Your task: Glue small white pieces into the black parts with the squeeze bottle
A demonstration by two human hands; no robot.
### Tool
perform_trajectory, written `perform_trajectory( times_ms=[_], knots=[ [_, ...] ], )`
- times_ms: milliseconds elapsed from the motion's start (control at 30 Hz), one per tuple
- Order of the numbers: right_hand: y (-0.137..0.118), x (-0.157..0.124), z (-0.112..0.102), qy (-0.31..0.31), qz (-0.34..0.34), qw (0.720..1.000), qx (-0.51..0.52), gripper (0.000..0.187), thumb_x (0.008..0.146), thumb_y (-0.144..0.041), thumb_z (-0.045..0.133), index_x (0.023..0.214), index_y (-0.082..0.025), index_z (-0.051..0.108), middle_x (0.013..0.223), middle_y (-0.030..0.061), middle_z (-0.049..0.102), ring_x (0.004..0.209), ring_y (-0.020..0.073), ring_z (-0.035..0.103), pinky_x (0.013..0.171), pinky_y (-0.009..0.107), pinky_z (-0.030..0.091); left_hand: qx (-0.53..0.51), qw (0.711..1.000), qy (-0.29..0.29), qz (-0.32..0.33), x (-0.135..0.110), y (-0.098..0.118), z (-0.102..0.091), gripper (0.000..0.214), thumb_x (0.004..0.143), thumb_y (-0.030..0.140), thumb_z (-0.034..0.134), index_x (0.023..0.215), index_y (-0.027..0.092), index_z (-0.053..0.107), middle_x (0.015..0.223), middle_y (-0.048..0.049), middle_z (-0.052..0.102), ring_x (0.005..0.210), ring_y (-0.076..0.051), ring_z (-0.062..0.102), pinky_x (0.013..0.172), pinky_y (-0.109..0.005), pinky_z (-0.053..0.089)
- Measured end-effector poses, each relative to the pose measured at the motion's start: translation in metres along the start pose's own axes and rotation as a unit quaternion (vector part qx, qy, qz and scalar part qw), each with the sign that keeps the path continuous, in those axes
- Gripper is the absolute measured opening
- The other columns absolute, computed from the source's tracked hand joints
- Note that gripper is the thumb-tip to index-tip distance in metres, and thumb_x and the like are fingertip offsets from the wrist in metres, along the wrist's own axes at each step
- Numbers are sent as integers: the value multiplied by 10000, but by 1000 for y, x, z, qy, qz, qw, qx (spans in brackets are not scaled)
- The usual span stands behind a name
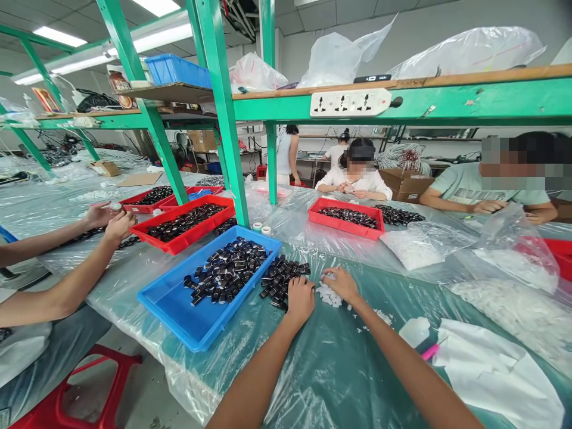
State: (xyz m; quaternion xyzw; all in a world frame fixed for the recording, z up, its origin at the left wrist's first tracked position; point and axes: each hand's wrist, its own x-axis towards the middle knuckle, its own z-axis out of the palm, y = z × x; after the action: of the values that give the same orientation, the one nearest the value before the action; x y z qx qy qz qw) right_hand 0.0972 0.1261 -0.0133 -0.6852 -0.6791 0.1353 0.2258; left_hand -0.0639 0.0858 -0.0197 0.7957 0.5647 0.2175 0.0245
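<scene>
My left hand point(301, 298) rests at the right edge of a loose pile of small black pieces point(277, 279). Its fingers bend down among them, with the tips hidden, so a grip on one piece cannot be made out. Just to the right, my right hand point(343, 285) hovers over a small heap of white plastic pieces point(329, 296), its fingers curved and apart, with nothing visible in them. Left of the black pile lies a blue tray point(167, 319) holding many more black pieces, which have pale ends.
Red trays point(184, 243) of black pieces stand beyond the blue one, near a co-worker's hands point(118, 223). A green post point(230, 131) rises behind it. White cloth point(496, 372), a pink-tipped item point(429, 352) and bags of white pieces point(413, 247) lie rightward. Other people sit opposite.
</scene>
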Motion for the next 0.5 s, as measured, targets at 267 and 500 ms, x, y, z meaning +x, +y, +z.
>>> perform_trajectory(
  times_ms=[267,500],
  knots=[
    [-6,-13,4,39,-49,998,-26,317,882,-345,524,1152,-180,547,1181,81,551,1001,196,565,843,415,467,7,1000,2,0,-1,0,0,260,862,199,433,1019,222,640,1041,-73,574,1013,-221,498,942,-359,314],
    [-2,-20,-4,52,-87,995,-12,333,885,-354,516,1170,-182,537,1179,82,555,994,194,571,843,416,468,7,1000,6,1,0,0,1,260,863,194,436,1022,223,638,1030,-68,576,1009,-218,504,946,-356,315]
  ],
)
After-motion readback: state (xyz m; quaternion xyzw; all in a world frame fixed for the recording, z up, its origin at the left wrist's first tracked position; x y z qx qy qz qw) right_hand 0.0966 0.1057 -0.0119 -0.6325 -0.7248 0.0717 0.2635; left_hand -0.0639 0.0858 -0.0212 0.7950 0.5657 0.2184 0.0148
